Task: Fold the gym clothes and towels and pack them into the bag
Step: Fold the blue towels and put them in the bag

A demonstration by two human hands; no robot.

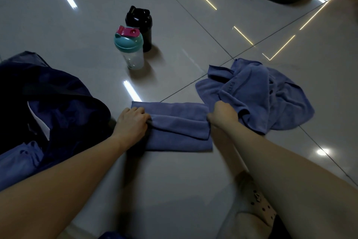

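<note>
Bottles (133,39) ahead; bare floor (174,176) near knees.

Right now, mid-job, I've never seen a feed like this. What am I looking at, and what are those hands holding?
There is one picture, from a camera worn on a person's head, looking down at a tiled floor. No machine: two bare hands. The left hand and right hand grip opposite ends of a half-folded blue towel. A crumpled blue towel lies to the right, a dark bag to the left. Beyond stand a clear shaker bottle and a black bottle.
</note>
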